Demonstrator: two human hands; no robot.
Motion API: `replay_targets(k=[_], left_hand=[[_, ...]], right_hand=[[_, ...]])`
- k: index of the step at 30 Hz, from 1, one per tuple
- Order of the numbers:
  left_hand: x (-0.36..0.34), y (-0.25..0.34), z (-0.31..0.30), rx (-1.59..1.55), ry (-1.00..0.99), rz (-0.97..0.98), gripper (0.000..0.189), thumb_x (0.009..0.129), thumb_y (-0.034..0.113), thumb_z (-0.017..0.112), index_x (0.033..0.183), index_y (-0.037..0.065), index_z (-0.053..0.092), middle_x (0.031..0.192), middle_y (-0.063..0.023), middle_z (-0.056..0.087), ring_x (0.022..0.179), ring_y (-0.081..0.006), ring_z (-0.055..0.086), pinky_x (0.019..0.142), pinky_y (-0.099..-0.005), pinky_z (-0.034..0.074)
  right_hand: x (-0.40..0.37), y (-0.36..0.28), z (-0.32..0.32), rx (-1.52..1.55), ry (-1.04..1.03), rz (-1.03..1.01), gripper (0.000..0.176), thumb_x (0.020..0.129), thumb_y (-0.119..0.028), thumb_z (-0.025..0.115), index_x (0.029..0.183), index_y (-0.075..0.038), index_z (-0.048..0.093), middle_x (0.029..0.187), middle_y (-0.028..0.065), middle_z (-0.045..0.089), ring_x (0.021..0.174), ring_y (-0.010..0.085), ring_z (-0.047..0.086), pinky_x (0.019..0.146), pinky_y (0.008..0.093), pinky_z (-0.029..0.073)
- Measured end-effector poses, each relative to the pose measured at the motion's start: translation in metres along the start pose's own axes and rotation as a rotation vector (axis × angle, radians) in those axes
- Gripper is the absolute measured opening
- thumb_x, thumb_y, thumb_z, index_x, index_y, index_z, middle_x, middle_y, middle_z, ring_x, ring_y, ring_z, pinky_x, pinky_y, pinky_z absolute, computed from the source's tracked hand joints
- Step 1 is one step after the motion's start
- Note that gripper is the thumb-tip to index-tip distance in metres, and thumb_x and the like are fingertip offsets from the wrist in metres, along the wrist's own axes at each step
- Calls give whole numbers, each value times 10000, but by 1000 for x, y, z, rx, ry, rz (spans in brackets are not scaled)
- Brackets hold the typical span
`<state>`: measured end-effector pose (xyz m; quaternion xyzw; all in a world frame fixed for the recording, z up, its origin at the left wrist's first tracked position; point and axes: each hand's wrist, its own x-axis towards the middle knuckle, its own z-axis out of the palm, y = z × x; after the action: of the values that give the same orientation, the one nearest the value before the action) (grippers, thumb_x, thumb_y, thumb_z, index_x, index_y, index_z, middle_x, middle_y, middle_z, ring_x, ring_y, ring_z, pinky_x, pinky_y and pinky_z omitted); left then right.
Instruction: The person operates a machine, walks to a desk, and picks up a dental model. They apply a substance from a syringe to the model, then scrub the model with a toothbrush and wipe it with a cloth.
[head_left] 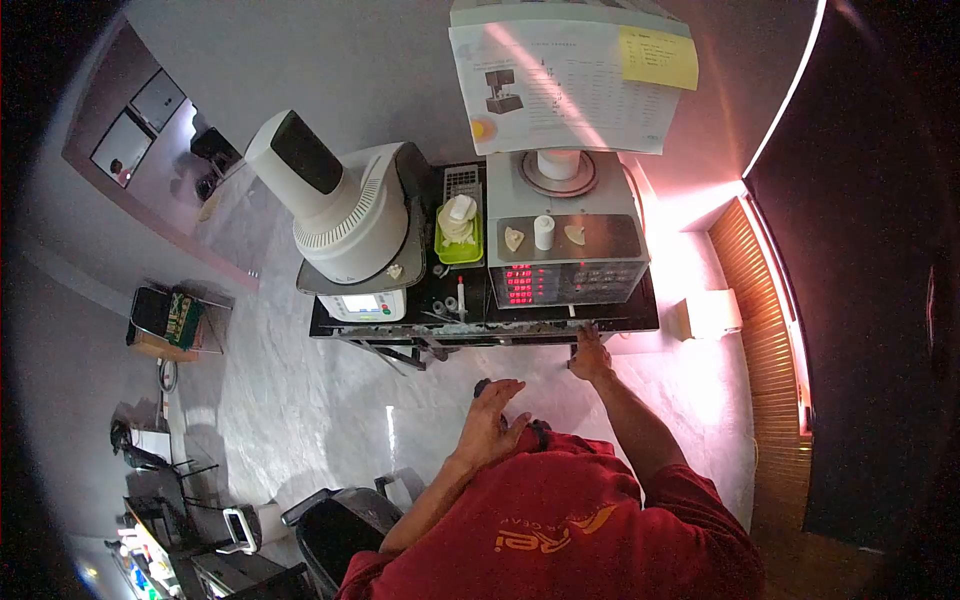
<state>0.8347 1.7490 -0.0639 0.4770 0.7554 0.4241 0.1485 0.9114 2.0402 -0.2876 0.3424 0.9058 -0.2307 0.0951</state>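
My left hand (pixel 492 422) is held in front of my body with its fingers apart and nothing in them; a small dark object (pixel 481 387) shows just beyond it. My right hand (pixel 590 355) is at the front edge of the black table (pixel 640 318), below the grey machine with red digits (pixel 568 270); its fingertips are partly hidden. On that machine's top stand a white cylinder (pixel 544 232) and two small pale pieces. To the left are a green tray (pixel 459 252) with white items and a white machine (pixel 352 235) with a small screen.
Printed sheets (pixel 560 85) with a yellow note hang above the grey machine. A black chair (pixel 345 530) is close on my left. A white box (pixel 711 314) sits by the right wall. Small tools (pixel 461 298) lie near the table's front edge.
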Motion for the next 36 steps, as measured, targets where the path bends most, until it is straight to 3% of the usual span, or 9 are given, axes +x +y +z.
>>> replay_targets(k=[7, 17, 21, 23, 27, 29, 31, 33, 36], left_hand=[[2, 6, -5, -96, -34, -71, 503, 856, 117, 775, 1324, 13, 624, 1298, -196, 619, 1090, -382, 658, 863, -434, 573], [-15, -6, -23, -19, -39, -120, 481, 877, 124, 767, 1327, 27, 630, 1218, -182, 690, 1063, -348, 698, 921, -428, 570], [-19, -27, -36, -77, -26, -168, 435, 895, 133, 752, 1307, 35, 654, 1123, -178, 722, 1001, -324, 723, 860, -424, 579], [-15, -33, -49, -115, -35, -196, 402, 898, 158, 749, 1268, 24, 666, 1065, -168, 733, 970, -324, 730, 863, -435, 575], [-15, -64, -82, -108, 17, -140, 250, 895, 157, 748, 1102, 22, 711, 1008, -148, 744, 919, -334, 730, 823, -428, 578], [-17, -87, -129, -104, 105, -161, 169, 897, 154, 744, 990, 15, 724, 976, -141, 745, 895, -344, 727, 794, -428, 575], [-22, -115, -159, -113, 114, -173, 209, 913, 183, 740, 842, -7, 687, 918, -155, 738, 825, -343, 712, 752, -427, 561], [-27, -122, -204, -119, -13, -363, 306, 937, 239, 734, 792, -18, 654, 832, -176, 722, 771, -306, 713, 731, -435, 550], [-36, -156, -237, -390, 88, -224, 393, 1011, 309, 652, 826, -38, 670, 720, -139, 658, 659, -226, 619, 630, -416, 488]], right_hand=[[-1, -1, -1, 19, 13, -26, 908, 799, -194, 717, 1574, 33, 302, 1673, 277, 204, 1568, 413, 188, 1266, 447, 290], [-11, -10, -7, 48, 66, -69, 908, 818, -125, 704, 1591, -5, 244, 1654, 310, 203, 1558, 450, 174, 1275, 458, 263], [-19, -17, -1, 107, 93, -99, 814, 828, -150, 724, 1542, -1, 363, 1632, 301, 259, 1513, 447, 283, 1260, 450, 284], [-24, -26, 12, 118, 282, -298, 715, 837, -164, 733, 1480, 4, 468, 1440, 270, 536, 1341, 409, 524, 1145, 471, 433], [-30, -81, 43, 436, 150, -387, 404, 873, -189, 705, 1245, -36, 672, 1072, 187, 728, 962, 365, 710, 881, 444, 572], [-13, -126, 81, 436, -147, -403, 373, 862, -103, 727, 1220, -9, 679, 1053, 145, 735, 968, 191, 724, 780, 322, 577], [-20, -205, 67, 472, -283, -469, 342, 930, -285, 711, 1179, -50, 699, 1008, 125, 732, 919, 294, 713, 836, 420, 573], [-29, -285, 45, 1061, -718, -86, 456, 942, -400, 731, 1247, -66, 674, 1087, 88, 714, 1011, 273, 700, 908, 434, 557], [-19, -369, 45, 1454, -1124, -517, 678, 1006, -473, 654, 1467, 0, 502, 1387, 169, 596, 1223, 306, 621, 1074, 470, 487]])
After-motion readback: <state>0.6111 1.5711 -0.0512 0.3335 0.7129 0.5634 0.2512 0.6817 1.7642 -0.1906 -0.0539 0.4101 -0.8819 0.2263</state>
